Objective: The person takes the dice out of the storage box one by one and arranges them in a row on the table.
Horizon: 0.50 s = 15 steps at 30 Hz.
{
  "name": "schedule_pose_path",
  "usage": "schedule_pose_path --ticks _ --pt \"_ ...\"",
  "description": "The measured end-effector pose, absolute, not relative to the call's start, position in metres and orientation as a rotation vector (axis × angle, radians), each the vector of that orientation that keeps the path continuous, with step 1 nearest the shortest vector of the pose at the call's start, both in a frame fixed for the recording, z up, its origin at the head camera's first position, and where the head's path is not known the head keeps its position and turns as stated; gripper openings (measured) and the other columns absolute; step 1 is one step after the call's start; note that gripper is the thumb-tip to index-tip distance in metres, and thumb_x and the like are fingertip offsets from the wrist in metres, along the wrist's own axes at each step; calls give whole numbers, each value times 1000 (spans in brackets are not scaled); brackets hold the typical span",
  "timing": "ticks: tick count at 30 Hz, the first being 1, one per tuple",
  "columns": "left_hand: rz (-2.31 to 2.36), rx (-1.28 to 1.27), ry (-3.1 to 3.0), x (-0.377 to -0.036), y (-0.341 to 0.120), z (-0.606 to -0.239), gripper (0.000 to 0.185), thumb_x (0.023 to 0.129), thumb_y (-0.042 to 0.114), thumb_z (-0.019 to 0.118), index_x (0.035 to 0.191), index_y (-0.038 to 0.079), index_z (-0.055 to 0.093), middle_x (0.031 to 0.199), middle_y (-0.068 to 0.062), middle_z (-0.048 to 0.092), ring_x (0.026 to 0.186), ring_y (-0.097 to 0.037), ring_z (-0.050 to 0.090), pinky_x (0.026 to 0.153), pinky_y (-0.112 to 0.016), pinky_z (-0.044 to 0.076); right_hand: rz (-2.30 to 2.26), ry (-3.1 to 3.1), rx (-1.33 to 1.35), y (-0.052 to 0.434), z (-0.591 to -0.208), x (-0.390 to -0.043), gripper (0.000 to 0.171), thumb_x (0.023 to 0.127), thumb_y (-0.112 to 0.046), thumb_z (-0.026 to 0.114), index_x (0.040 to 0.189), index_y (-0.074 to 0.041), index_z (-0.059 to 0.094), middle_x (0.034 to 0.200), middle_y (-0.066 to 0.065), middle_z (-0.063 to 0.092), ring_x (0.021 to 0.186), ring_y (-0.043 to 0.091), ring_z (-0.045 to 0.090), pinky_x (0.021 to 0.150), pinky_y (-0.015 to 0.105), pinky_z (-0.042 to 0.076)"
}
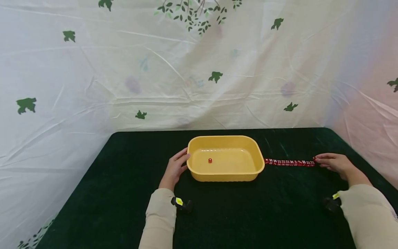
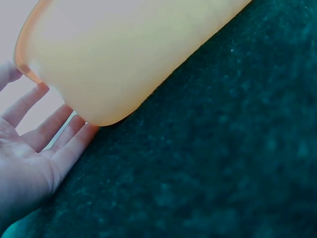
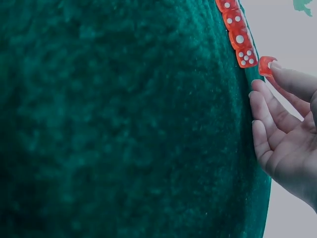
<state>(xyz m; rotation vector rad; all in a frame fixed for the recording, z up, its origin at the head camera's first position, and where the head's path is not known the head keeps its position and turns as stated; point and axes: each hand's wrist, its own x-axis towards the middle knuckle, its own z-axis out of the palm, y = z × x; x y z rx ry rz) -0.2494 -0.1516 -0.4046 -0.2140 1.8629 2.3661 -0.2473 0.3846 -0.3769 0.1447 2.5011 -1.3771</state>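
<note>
A yellow plastic basin [image 1: 225, 175] stands on the dark green cloth with a single red die [image 1: 210, 160] on its floor. My left hand [image 1: 175, 167] is at the basin's left end; its fairly straight fingers [image 2: 59, 121] touch the outer wall, and the thumb is near the rim. From the basin's right side runs a straight row of red dice [image 1: 289, 163] with white pips. At the row's right end my right hand [image 1: 337, 164] pinches one red die [image 3: 266, 65] between thumb and finger. That die is a small gap away from the last die in the row.
Dark green velvety cloth [image 1: 236, 214] covers the table. Behind it and at both sides hang pale curtains [image 1: 174, 69] printed with green birds and leaves. A black wrist camera [image 1: 183, 204] is strapped to the left wrist, another [image 1: 332, 204] to the right.
</note>
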Motion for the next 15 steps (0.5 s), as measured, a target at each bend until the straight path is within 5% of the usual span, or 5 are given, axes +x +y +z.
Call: schedule_pose_path --ticks 15 --pt "2362 -236 1852 -251 -152 -406 37 82 24 58 118 18 53 119 0 49 104 -18 48 84 -37 40 -1286 2475 97 387 -374 -243 38 86 -27 52 105 6 54 98 4 55 82 10 54 70 30 44"
